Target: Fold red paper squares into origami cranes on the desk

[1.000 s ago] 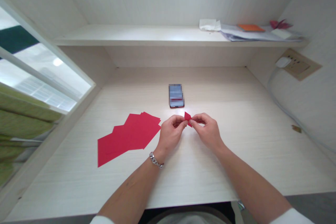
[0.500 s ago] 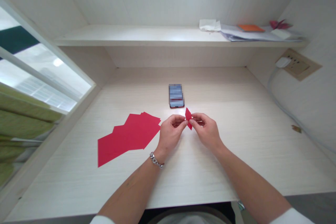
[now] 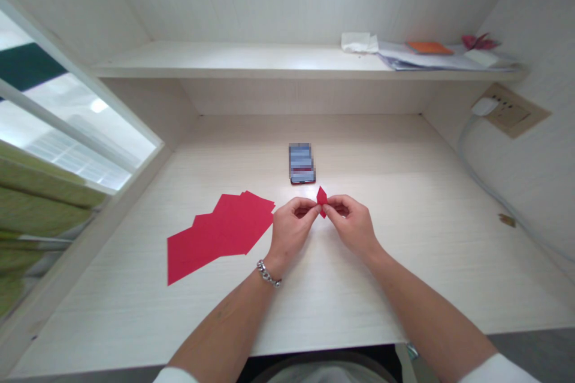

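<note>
A small folded piece of red paper (image 3: 321, 195) is pinched between both hands, its pointed end facing away from me. My left hand (image 3: 294, 221) grips its left side with thumb and fingers closed. From the other side, my right hand (image 3: 353, 219) pinches it the same way. The thumbs nearly meet over the lower half and cover part of the folds. Left of my left hand, several red paper sheets (image 3: 229, 224) lie fanned out on the desk, their right edge close to that hand. A phone (image 3: 302, 163) with its screen lit rests just beyond the folded paper.
The pale desk (image 3: 386, 155) has a raised shelf (image 3: 233, 60) behind it, bearing papers (image 3: 404, 58), an orange piece (image 3: 430, 48) and a crumpled tissue (image 3: 359, 43). A white cable (image 3: 487, 191) runs down the right wall from a socket (image 3: 512, 111).
The folded red paper has turned slightly more upright, and less of its lower tip shows. Both hands have shifted only slightly; the sheets and phone stay where they were.
</note>
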Demonstrator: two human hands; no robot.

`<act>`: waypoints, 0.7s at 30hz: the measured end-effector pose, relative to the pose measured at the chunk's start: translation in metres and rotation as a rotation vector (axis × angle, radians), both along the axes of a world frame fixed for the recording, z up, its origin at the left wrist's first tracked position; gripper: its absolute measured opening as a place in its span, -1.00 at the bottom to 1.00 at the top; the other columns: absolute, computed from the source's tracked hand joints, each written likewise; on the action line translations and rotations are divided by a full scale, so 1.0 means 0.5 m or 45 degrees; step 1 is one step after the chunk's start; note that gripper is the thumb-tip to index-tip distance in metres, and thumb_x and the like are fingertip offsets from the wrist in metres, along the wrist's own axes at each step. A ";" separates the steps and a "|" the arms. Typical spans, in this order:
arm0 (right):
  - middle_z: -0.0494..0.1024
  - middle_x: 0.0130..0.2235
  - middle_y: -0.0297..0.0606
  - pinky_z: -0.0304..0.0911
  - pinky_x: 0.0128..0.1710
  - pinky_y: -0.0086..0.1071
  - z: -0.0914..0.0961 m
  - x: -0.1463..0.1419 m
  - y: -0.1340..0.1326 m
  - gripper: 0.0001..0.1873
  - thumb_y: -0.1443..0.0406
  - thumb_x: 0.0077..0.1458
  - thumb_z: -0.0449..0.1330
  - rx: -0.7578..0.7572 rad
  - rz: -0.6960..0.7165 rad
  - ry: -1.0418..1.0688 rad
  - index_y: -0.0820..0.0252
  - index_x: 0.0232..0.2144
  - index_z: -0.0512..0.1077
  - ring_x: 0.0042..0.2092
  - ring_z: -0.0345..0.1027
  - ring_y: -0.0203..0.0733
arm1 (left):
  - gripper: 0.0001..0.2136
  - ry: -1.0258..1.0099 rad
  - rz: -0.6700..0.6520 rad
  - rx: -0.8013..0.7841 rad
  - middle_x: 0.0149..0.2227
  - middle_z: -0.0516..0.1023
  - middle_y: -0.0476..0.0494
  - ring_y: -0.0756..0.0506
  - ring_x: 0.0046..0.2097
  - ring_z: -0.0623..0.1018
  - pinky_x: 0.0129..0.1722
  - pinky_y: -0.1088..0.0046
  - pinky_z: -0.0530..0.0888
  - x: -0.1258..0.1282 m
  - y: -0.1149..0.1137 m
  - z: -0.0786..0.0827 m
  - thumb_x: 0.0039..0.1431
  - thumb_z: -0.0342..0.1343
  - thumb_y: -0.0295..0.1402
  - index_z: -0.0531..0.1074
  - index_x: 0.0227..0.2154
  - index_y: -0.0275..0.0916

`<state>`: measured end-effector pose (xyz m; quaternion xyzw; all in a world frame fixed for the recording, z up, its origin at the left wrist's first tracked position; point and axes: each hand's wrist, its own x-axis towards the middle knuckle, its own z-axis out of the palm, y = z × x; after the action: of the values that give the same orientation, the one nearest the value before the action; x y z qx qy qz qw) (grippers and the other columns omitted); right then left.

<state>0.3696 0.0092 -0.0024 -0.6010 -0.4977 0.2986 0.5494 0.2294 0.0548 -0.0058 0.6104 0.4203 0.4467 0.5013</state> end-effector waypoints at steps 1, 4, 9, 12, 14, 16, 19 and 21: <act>0.60 -0.29 -0.18 0.41 -0.22 -0.27 0.000 0.000 0.000 -0.79 0.17 0.04 0.24 -0.001 0.001 0.000 0.18 -0.31 0.50 -0.28 0.49 -0.12 | -0.81 0.008 -0.007 0.007 -0.36 0.62 -0.13 -0.10 -0.31 0.59 -0.25 0.37 0.51 0.000 0.000 0.000 0.02 0.25 -0.22 0.54 -0.38 -0.24; 0.60 -0.28 -0.18 0.41 -0.22 -0.27 0.000 0.000 0.000 -0.79 0.17 0.05 0.23 0.002 0.005 0.001 0.18 -0.31 0.51 -0.27 0.49 -0.12 | -0.80 -0.018 -0.018 0.007 -0.33 0.61 -0.13 -0.10 -0.29 0.59 -0.23 0.37 0.51 0.002 0.001 0.000 0.04 0.24 -0.23 0.52 -0.33 -0.24; 0.60 -0.29 -0.18 0.41 -0.22 -0.28 0.002 -0.001 -0.001 -0.80 0.19 0.05 0.23 0.009 0.014 0.012 0.18 -0.31 0.50 -0.27 0.49 -0.12 | -0.80 -0.037 -0.018 -0.009 -0.32 0.61 -0.14 -0.10 -0.28 0.59 -0.22 0.38 0.51 0.002 0.002 -0.001 0.04 0.25 -0.24 0.52 -0.33 -0.26; 0.60 -0.27 -0.17 0.41 -0.21 -0.28 0.002 -0.002 -0.002 -0.80 0.19 0.06 0.22 0.008 0.014 0.014 0.18 -0.30 0.50 -0.26 0.49 -0.12 | -0.81 -0.020 -0.007 0.002 -0.34 0.61 -0.13 -0.10 -0.29 0.59 -0.24 0.38 0.51 0.001 0.001 -0.001 0.04 0.25 -0.23 0.53 -0.35 -0.25; 0.59 -0.27 -0.17 0.41 -0.20 -0.27 0.002 -0.002 -0.002 -0.81 0.19 0.07 0.22 0.013 0.016 0.021 0.18 -0.30 0.50 -0.25 0.49 -0.12 | -0.80 -0.012 -0.009 0.007 -0.33 0.62 -0.13 -0.10 -0.29 0.59 -0.24 0.38 0.51 0.000 0.000 0.000 0.05 0.24 -0.23 0.53 -0.34 -0.25; 0.59 -0.27 -0.17 0.41 -0.21 -0.27 0.002 -0.002 -0.002 -0.82 0.21 0.07 0.22 0.019 0.016 0.027 0.18 -0.30 0.50 -0.26 0.49 -0.12 | -0.80 0.000 -0.010 0.011 -0.33 0.62 -0.13 -0.10 -0.29 0.59 -0.24 0.38 0.51 -0.001 0.000 0.001 0.05 0.24 -0.22 0.54 -0.34 -0.24; 0.59 -0.28 -0.18 0.42 -0.21 -0.28 0.003 -0.002 -0.001 -0.83 0.23 0.06 0.23 0.024 0.016 0.036 0.19 -0.30 0.50 -0.26 0.49 -0.13 | -0.80 0.027 -0.010 0.025 -0.33 0.62 -0.13 -0.10 -0.30 0.59 -0.25 0.38 0.52 -0.001 0.000 0.002 0.05 0.24 -0.22 0.54 -0.34 -0.25; 0.59 -0.29 -0.18 0.42 -0.21 -0.28 0.003 -0.002 0.000 -0.83 0.23 0.06 0.23 0.026 0.018 0.036 0.19 -0.30 0.50 -0.27 0.49 -0.13 | -0.81 0.043 -0.014 0.040 -0.34 0.62 -0.13 -0.10 -0.30 0.59 -0.25 0.39 0.52 -0.002 0.001 0.002 0.06 0.23 -0.23 0.55 -0.34 -0.25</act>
<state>0.3688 0.0090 -0.0012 -0.5874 -0.4971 0.3060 0.5605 0.2285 0.0551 -0.0046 0.6281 0.4183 0.4400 0.4868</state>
